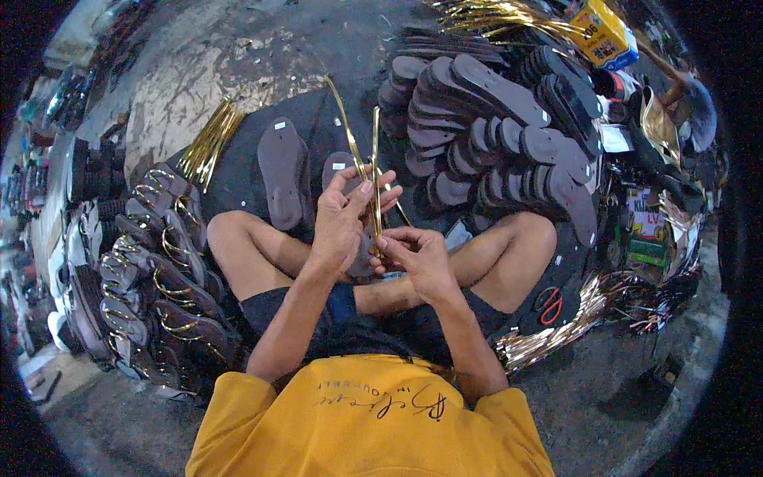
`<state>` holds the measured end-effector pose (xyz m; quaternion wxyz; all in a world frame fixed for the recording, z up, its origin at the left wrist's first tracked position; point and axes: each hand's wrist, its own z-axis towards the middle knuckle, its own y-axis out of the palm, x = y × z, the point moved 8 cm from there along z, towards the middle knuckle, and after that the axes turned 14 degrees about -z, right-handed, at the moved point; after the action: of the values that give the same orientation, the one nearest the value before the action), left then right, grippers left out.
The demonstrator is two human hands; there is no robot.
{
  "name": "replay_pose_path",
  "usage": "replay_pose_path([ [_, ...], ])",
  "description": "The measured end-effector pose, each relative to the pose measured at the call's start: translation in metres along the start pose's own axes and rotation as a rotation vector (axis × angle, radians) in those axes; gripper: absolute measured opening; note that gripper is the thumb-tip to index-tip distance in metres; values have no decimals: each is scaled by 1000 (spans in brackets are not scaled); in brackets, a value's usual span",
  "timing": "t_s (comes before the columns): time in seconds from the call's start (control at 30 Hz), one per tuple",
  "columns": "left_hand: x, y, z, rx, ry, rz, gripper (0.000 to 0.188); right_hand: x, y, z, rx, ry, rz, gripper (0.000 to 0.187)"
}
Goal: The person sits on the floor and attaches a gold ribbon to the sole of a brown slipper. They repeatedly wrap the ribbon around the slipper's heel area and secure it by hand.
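Observation:
Thin shiny gold straps (376,147) stand up between my hands, above my crossed legs. My left hand (342,219) pinches them around the middle with thumb and fingers. Lower down, my right hand (415,256) grips their bottom ends between thumb and forefinger. One strap leans away to the upper left; another is nearly upright. Just beyond my left hand lies a dark sandal sole (338,161), partly hidden by the fingers. To its left, a second brown sole (283,171) with a small white sticker lies flat on the dark mat.
Stacked dark soles (493,135) fill the far right. A bundle of gold straps (211,143) lies at far left, another strap bundle (556,330) by my right knee near red-handled scissors (548,304). Strapped sandals (159,278) pile up on the left. A yellow box (602,33) stands far right.

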<state>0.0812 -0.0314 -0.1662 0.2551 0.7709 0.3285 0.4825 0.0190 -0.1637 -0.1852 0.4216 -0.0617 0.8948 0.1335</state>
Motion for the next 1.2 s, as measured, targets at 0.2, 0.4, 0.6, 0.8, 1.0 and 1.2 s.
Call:
replay_pose_path([
  [0.2,-9,-4,0,-95,-179,84,48,-2,3,-4,-68,64,132,24],
  [0.4,-8,-1,1,-75,-148,72,44,1,2,-3,-74,82,133,23],
  [0.6,-3,7,-4,-35,-105,129,40,7,0,2,-28,45,75,21],
  [0.8,14,6,14,-74,-7,274,35,46,4,4,-27,-54,-126,15],
  [1.0,38,39,11,-97,55,372,34,41,16,-22,-117,-4,105,15],
  [1.2,24,61,6,-202,5,304,29,4,-21,-54,158,-276,-306,31],
])
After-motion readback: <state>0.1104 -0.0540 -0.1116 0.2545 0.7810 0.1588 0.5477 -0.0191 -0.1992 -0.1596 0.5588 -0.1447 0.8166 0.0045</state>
